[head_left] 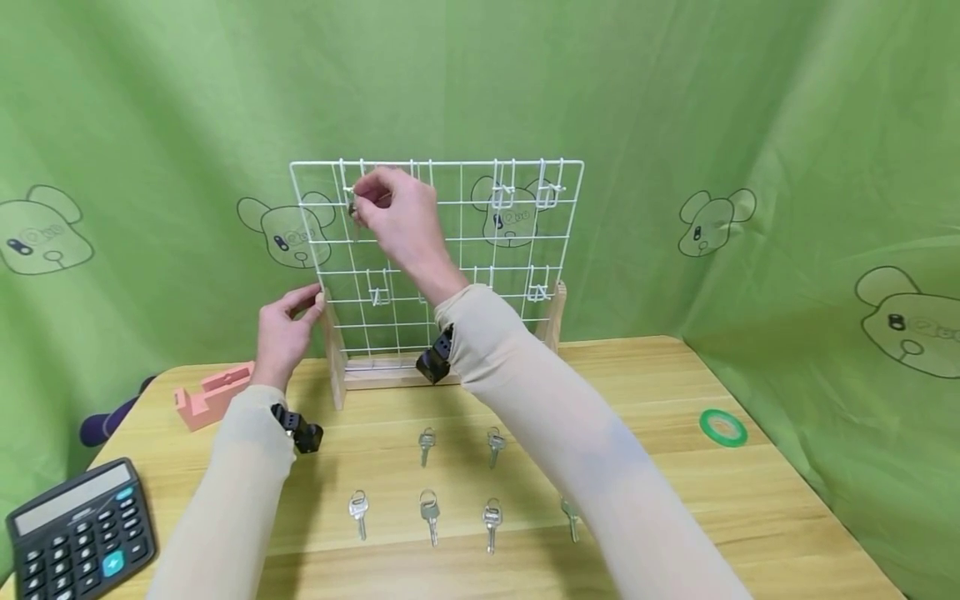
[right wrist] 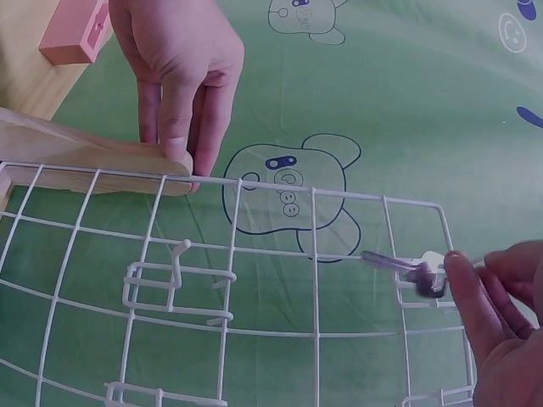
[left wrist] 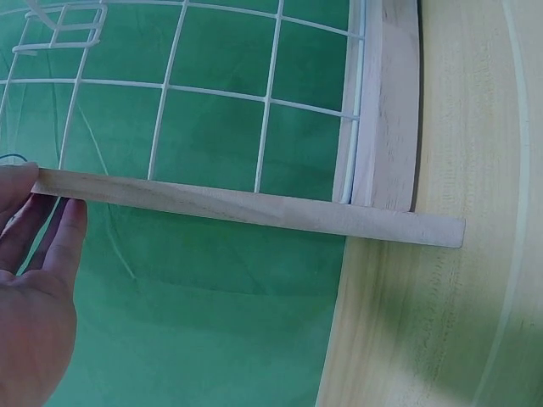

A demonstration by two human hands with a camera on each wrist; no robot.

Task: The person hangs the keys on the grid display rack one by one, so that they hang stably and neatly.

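From my station I log colours: wire grid [head_left: 480,238] and its hooks [head_left: 504,197] white; side posts [head_left: 334,358] pale wood. Raised key [right wrist: 422,275] silver-grey, laid-out keys [head_left: 491,517] silver. Curtain [head_left: 637,100] green — bear heads [head_left: 708,225] printed in dark outline. Table [head_left: 637,417] yellow-tan, wood-grained. I note pink stand [head_left: 213,398], black calculator [head_left: 81,533] — cyan buttons [head_left: 113,562] — green ring [head_left: 705,423], cream sleeves [head_left: 517,350].
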